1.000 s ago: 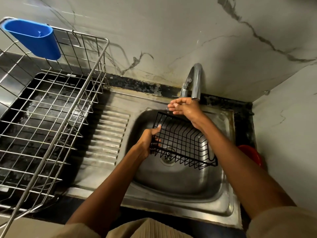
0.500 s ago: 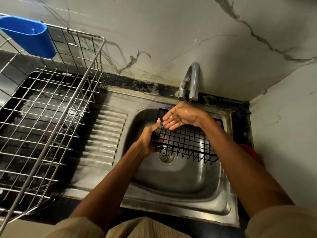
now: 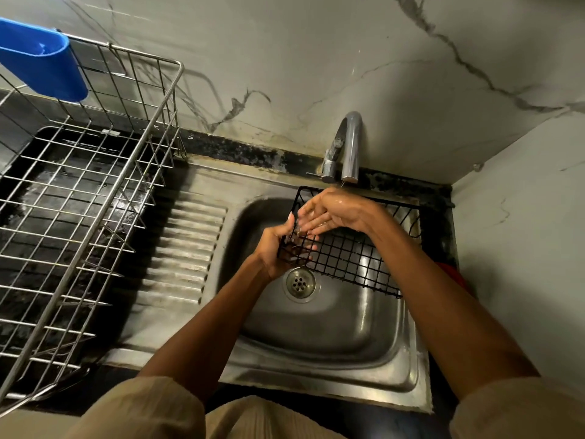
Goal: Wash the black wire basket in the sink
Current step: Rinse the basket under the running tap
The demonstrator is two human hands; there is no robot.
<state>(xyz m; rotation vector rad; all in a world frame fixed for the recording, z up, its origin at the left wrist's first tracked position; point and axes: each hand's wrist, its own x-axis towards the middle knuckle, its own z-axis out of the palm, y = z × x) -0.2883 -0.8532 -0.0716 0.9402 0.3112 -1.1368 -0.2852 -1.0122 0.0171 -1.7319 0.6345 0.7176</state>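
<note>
The black wire basket point(image 3: 351, 255) is held tilted over the steel sink point(image 3: 316, 324), its far rim just under the tap spout point(image 3: 349, 144). My left hand point(image 3: 278, 248) grips the basket's left end, thumb on top and fingers curled under the wires. My right hand point(image 3: 329, 213) is wet and lies with straight fingers across the basket's upper left part, fingertips close to my left thumb. A few drops hang below the spout; no steady stream shows.
A large steel dish rack point(image 3: 82, 198) stands left of the sink beside the ribbed drainboard point(image 3: 180, 255), with a blue plastic holder point(image 3: 41, 58) hooked on its back rim. A red object point(image 3: 456, 277) peeks out at the sink's right edge. Marble walls close the back and right.
My right hand came down from the tap and slid left along the basket toward my left hand. The basket's grid now faces up more. My left hand kept its grip.
</note>
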